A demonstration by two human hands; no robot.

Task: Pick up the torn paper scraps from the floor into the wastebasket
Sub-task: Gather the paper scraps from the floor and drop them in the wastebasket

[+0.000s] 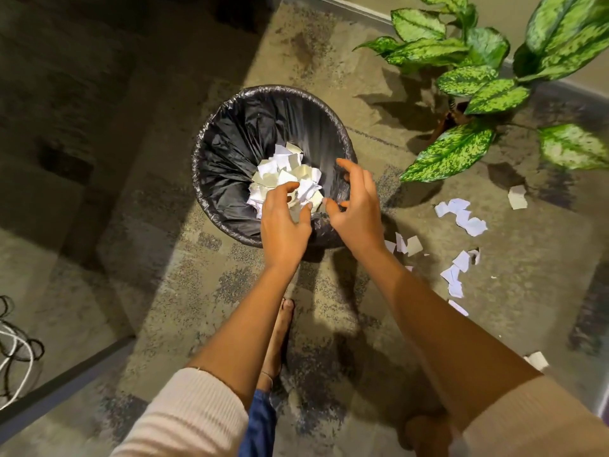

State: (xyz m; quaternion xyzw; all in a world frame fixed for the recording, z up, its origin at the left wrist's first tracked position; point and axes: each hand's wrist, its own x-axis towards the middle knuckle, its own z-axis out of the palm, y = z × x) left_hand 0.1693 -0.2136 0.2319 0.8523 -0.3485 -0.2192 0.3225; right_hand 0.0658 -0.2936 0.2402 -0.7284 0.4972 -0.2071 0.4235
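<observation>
A round wastebasket (230, 103) lined with a black bag stands on the carpet, with a heap of white torn paper scraps (286, 169) at its bottom. My left hand (285, 222) and my right hand (356, 209) hover side by side over its near rim, fingers spread, nothing held in either. More white scraps (461, 216) lie scattered on the floor to the right of the basket, and a further cluster of scraps (456, 272) lies nearer to me.
A potted plant (478, 80) with large speckled green leaves stands at the back right, overhanging some scraps. Cables (13, 351) lie at the left edge behind a dark floor strip. My bare feet (280, 334) stand just in front of the basket.
</observation>
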